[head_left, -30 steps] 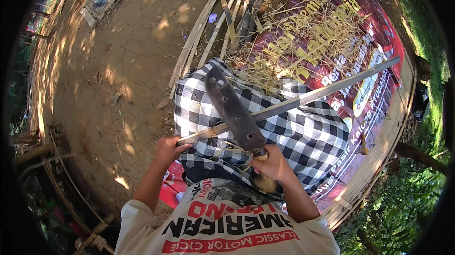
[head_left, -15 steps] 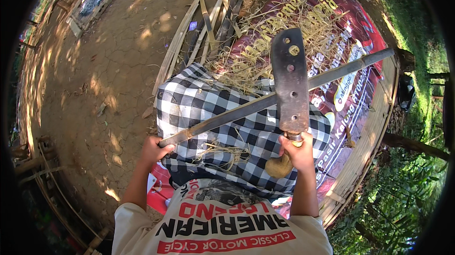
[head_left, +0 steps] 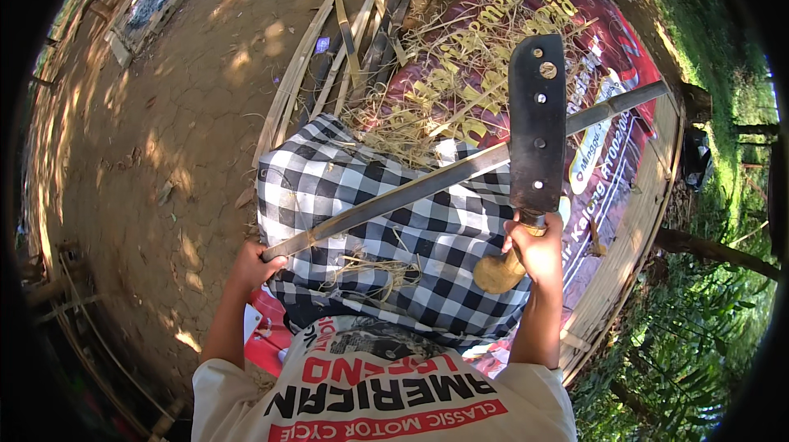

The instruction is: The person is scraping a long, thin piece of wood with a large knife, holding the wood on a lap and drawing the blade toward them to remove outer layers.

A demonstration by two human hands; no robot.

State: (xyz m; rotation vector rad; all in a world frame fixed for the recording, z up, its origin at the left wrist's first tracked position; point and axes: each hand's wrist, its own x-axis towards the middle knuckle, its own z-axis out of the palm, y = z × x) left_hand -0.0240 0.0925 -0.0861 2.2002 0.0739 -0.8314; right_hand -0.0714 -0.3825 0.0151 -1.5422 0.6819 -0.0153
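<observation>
My left hand (head_left: 254, 266) grips the near end of a long dark bamboo strip (head_left: 394, 202), which slants up to the right across my lap. In my right hand (head_left: 538, 245) is a machete (head_left: 537, 125) with a broad dark blade pierced by several holes and a curved wooden handle (head_left: 498, 274). The blade points away from me and crosses over the strip, hiding part of it; whether the two touch I cannot tell. A black-and-white checked cloth (head_left: 362, 162) covers my legs, with some thin shavings (head_left: 382, 269) lying on it.
Beyond the cloth, several split bamboo pieces (head_left: 304, 64) lie on the ground. A heap of curly shavings (head_left: 460, 88) covers part of a dark red printed banner (head_left: 419, 84), spread over a bamboo platform (head_left: 633, 253). Cracked bare earth (head_left: 148, 154) stretches left; green plants (head_left: 690, 343) grow at right.
The machete and my right hand have shifted right and slightly farther away, the blade now more upright and facing flatter. My left hand and the strip have moved slightly left.
</observation>
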